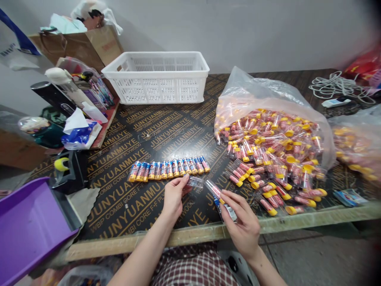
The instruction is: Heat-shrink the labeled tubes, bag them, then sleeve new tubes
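Note:
Near the middle of the table, my left hand [174, 196] pinches a small clear plastic piece [195, 182] between thumb and forefinger; its exact kind is hard to make out. My right hand [241, 222] is closed around the yellow-capped end of a clear tube [213, 188] with pink-red filling, tilted toward the left hand. Under the right fingers lies a blue and white printed packet or label stack [228, 211], partly covered. Just beyond the left hand, a row of tubes with blue printed labels [169, 169] lies side by side.
At right, a clear plastic bag [262, 89] spills many yellow-capped tubes [276, 139]. A white basket [160, 89] stands at the back. On the left are a tape dispenser [70, 171], a tissue pack [80, 133] and a purple dustpan [29, 226]. White cable [336, 85] lies back right.

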The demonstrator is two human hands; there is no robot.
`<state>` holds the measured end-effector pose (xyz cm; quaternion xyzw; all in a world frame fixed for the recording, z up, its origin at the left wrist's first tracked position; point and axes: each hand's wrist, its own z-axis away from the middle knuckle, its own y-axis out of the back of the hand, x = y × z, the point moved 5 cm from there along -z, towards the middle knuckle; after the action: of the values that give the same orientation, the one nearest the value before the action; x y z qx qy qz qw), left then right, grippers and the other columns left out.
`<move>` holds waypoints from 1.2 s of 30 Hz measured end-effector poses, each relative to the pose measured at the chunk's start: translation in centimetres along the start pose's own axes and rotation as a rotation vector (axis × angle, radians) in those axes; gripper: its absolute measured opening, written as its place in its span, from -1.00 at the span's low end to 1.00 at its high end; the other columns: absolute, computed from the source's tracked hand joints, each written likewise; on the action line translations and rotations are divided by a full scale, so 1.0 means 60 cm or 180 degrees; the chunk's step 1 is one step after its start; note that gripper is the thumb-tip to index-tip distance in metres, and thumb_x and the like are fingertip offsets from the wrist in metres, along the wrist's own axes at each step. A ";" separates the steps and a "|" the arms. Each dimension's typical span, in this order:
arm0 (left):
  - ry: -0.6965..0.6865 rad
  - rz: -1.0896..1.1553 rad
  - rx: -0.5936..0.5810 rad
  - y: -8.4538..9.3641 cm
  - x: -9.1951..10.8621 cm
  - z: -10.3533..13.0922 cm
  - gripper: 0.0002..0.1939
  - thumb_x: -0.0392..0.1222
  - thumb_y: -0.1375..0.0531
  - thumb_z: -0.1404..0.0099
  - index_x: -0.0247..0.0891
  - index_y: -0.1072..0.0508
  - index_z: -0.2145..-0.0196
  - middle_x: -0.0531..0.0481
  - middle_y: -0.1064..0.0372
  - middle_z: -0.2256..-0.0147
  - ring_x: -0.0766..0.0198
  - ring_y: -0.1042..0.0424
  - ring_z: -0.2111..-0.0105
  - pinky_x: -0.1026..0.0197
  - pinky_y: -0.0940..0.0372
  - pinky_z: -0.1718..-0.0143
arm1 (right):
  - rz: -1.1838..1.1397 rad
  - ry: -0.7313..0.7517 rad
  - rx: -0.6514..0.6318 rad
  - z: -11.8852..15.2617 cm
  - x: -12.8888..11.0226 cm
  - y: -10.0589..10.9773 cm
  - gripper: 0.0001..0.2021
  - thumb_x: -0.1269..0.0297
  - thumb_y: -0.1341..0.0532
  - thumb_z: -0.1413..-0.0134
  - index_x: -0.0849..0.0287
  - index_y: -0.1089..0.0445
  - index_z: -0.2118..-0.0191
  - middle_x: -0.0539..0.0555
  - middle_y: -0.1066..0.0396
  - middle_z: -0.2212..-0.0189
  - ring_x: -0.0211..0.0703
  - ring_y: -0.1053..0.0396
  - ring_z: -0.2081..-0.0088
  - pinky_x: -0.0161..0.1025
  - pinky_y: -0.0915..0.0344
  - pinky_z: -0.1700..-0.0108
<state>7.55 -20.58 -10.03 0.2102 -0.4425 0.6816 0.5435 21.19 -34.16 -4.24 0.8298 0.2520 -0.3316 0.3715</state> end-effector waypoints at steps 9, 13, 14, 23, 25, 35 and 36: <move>0.0039 0.0019 -0.0400 -0.019 -0.006 0.017 -0.68 -0.05 -0.39 0.13 -0.35 -0.46 0.51 0.05 -0.40 0.53 0.39 -0.36 0.51 0.31 -0.32 0.43 | -0.0262 -0.0091 -0.0530 0.001 0.003 -0.018 -0.59 0.53 -0.09 -0.10 -0.02 -0.34 -0.03 0.09 -0.35 0.07 -0.13 -0.35 0.06 -0.14 -0.33 0.02; 0.0216 0.0046 -0.0731 -0.035 -0.002 0.033 -0.61 -0.15 -0.42 0.16 -0.31 -0.43 0.36 0.06 -0.43 0.48 0.39 -0.39 0.50 0.33 -0.32 0.42 | -0.0212 -0.0086 -0.0590 0.000 0.012 -0.022 -0.59 0.52 -0.07 -0.10 -0.03 -0.34 -0.01 0.09 -0.34 0.18 -0.15 -0.37 0.14 -0.17 -0.36 0.10; 0.0270 0.0013 -0.0789 -0.038 -0.002 0.036 -0.58 -0.17 -0.42 0.17 -0.31 -0.43 0.32 0.05 -0.44 0.47 0.39 -0.40 0.50 0.33 -0.32 0.43 | -0.0132 -0.0084 -0.0586 0.000 0.015 -0.023 -0.57 0.51 -0.08 -0.08 -0.03 -0.31 -0.04 0.09 -0.32 0.18 -0.14 -0.36 0.14 -0.15 -0.36 0.09; 0.0824 -0.0489 -0.1390 -0.052 -0.030 0.068 -0.62 -0.15 -0.44 0.20 -0.40 -0.45 0.45 0.00 -0.43 0.54 0.39 -0.38 0.56 0.34 -0.29 0.48 | -0.0423 -0.0022 -0.1099 -0.011 0.011 -0.029 -0.20 0.52 -0.12 0.18 0.03 0.10 -0.26 0.15 0.08 -0.24 0.08 -0.02 -0.21 0.05 -0.19 -0.13; 0.0854 -0.0504 -0.1424 -0.052 -0.034 0.073 -0.63 -0.14 -0.43 0.19 -0.39 -0.45 0.45 0.00 -0.43 0.54 0.37 -0.39 0.56 0.32 -0.29 0.48 | -0.0531 -0.0006 -0.1185 -0.010 0.010 -0.031 -0.21 0.52 -0.11 0.20 0.05 0.08 -0.25 0.16 0.00 -0.21 0.07 -0.04 -0.20 0.06 -0.16 -0.16; 0.0899 -0.0502 -0.1376 -0.051 -0.034 0.080 -0.63 -0.15 -0.43 0.19 -0.39 -0.44 0.44 0.01 -0.43 0.53 0.38 -0.39 0.55 0.35 -0.28 0.49 | -0.0975 -0.0162 -0.1004 0.000 0.013 -0.036 -0.20 0.55 -0.11 0.24 0.07 0.05 -0.23 0.18 -0.11 -0.15 0.05 -0.18 -0.13 0.03 -0.21 -0.13; 0.0891 -0.0500 -0.1381 -0.051 -0.033 0.081 -0.63 -0.15 -0.43 0.19 -0.40 -0.45 0.44 0.00 -0.43 0.53 0.38 -0.40 0.55 0.35 -0.28 0.48 | -0.1004 -0.0156 -0.0990 0.000 0.014 -0.036 -0.19 0.55 -0.11 0.24 0.07 0.06 -0.24 0.18 -0.11 -0.15 0.06 -0.17 -0.13 0.03 -0.21 -0.13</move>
<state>10.09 -25.69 -7.88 0.0263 -0.4811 0.5490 0.6830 20.28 -32.75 -5.82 0.7046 0.4177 -0.3628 0.4445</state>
